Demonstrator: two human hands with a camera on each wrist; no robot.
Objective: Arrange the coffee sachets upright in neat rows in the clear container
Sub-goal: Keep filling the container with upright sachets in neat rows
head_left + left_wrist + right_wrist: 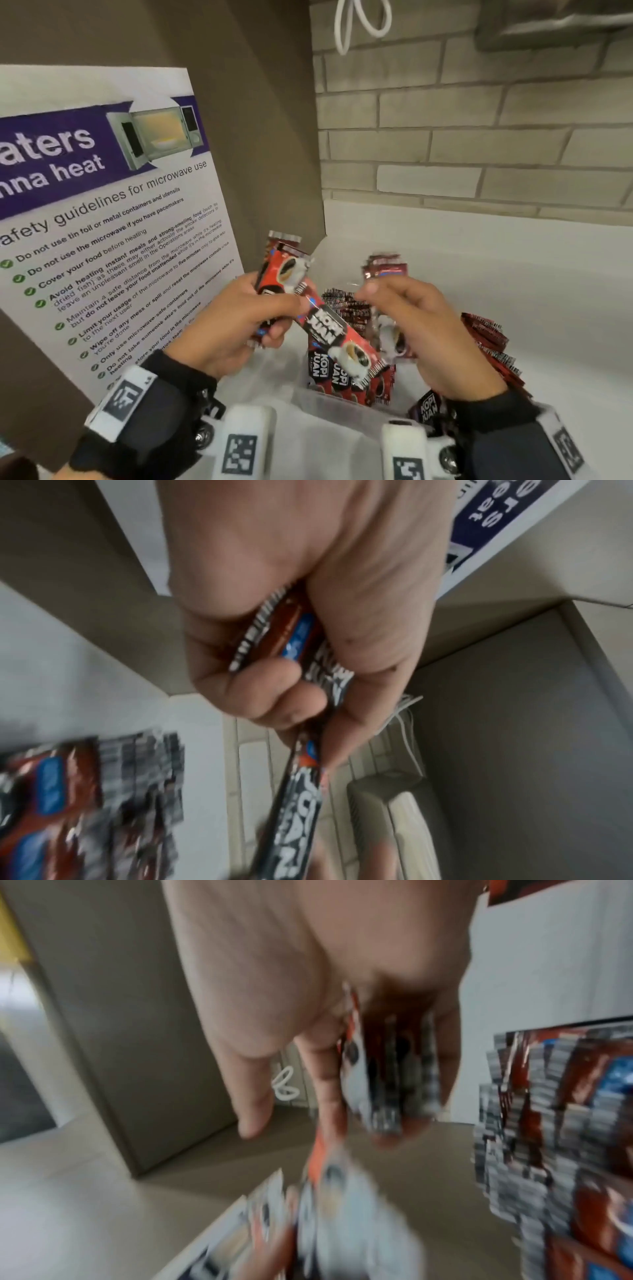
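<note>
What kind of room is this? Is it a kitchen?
Probably a shared office pantry or break room. A poster gives microwave safety guidelines, the wall is tiled like brick, and coffee sachets fill a clear container on a white counter.

sachets (pixel 342 373) in container (pixel 329 402), poster (pixel 102 219) left, counter (pixel 513 291) beneath

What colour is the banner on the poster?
Purple, with white letters, on the poster; the head view shows it best.
</note>
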